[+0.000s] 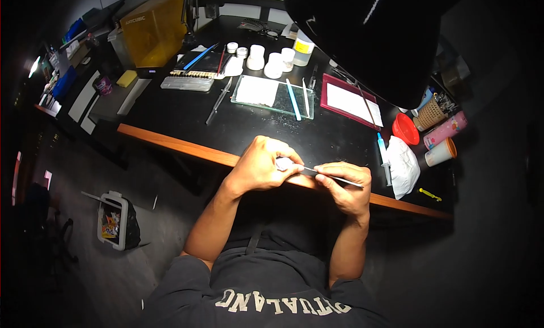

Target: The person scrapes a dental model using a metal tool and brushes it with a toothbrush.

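My left hand (pixel 260 162) is closed around a small white piece (pixel 283 164), mostly covered by the fingers, at the table's front edge. In my right hand (pixel 347 183) is a thin metal hand tool (pixel 352 184), gripped like a pen. Its tip points left and reaches the left fingertips beside the white piece; whether it touches the piece I cannot tell. Beyond the hands lies a glass slab (pixel 266 106) with a white paper pad (pixel 256 91), a blue-handled tool (pixel 293 100) and a slim white tool (pixel 306 98).
White jars (pixel 256 57) and a yellow-labelled bottle (pixel 303 47) stand behind. To the right are a pink-framed tray (pixel 351 101), a red bowl (pixel 405 128), a blue-tipped syringe (pixel 384 158), crumpled white tissue (pixel 403 168) and a cup (pixel 441 152). A black lamp (pixel 379 33) hangs overhead.
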`<state>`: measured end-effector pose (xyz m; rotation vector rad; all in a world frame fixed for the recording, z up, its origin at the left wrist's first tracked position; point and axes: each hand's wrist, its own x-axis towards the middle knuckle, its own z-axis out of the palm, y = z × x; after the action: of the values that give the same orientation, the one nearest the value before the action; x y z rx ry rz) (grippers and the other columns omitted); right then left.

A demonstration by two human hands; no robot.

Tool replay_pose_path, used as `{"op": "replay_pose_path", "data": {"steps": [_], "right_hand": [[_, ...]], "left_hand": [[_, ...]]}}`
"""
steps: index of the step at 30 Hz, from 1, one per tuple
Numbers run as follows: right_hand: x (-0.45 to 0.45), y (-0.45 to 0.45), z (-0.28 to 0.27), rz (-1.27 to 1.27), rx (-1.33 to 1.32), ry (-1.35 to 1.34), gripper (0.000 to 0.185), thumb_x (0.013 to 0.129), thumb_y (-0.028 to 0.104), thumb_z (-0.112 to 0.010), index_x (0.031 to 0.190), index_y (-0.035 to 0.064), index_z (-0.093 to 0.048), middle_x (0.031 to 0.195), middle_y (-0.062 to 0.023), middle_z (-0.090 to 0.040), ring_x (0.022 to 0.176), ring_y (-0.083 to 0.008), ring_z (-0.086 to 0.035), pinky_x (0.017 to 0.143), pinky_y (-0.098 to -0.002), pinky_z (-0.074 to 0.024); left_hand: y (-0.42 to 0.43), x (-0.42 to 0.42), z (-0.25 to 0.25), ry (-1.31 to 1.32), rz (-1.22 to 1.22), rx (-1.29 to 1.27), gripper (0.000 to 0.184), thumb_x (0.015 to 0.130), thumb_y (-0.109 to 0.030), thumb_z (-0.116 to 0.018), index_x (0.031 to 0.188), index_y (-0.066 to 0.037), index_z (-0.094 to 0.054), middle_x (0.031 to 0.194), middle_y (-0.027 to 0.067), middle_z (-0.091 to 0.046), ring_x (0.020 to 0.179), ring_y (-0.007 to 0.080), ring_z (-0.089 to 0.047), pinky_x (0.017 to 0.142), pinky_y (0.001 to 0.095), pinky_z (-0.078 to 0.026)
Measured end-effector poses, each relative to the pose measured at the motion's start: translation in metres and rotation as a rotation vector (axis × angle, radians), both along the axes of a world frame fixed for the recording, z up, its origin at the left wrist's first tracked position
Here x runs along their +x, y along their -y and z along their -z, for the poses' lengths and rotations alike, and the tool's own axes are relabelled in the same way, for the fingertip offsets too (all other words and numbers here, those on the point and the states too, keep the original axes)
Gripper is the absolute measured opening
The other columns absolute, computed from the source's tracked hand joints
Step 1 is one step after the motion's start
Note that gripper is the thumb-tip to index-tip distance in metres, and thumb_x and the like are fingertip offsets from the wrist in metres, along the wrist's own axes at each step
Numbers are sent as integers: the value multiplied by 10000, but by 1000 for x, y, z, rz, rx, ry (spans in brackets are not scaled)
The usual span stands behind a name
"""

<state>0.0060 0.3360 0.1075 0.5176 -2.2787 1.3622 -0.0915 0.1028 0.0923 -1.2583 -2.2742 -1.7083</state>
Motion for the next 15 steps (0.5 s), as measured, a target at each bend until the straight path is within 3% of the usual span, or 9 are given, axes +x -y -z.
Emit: {"op": "replay_pose_path", "data": {"steps": [8,11,14,15], "right_hand": [[5,-3,3,42,-161,90,87,920,-22,-840,1007,-25,-833,931,-135,-823,798,-167,-775,733,-280,-620],[5,-2,3,22,-401,244,109,951,-2,-827,1056,-29,-815,939,-117,-815,791,-142,-763,707,-268,-618],[-6,1,4,-33,-441,232,150,962,9,-826,1100,-36,-790,960,-106,-806,813,-131,-760,711,-268,-622],[-4,9,-6,-1,-492,370,175,954,4,-831,1117,-37,-782,966,-105,-801,824,-132,-758,732,-275,-626]], "left_hand": [[-2,1,-1,-50,-9,-9,99,844,-105,-864,893,-27,-829,796,138,-788,715,265,-774,684,345,-573],[-3,3,0,-92,-26,-13,99,863,-119,-851,882,-32,-807,777,134,-774,684,276,-749,699,356,-555],[-3,2,0,-116,-71,10,101,879,-130,-838,884,-42,-791,771,127,-765,670,279,-728,716,362,-538],[-3,2,1,-116,-87,20,100,884,-133,-834,887,-46,-787,771,124,-763,668,279,-722,722,363,-533]]}}
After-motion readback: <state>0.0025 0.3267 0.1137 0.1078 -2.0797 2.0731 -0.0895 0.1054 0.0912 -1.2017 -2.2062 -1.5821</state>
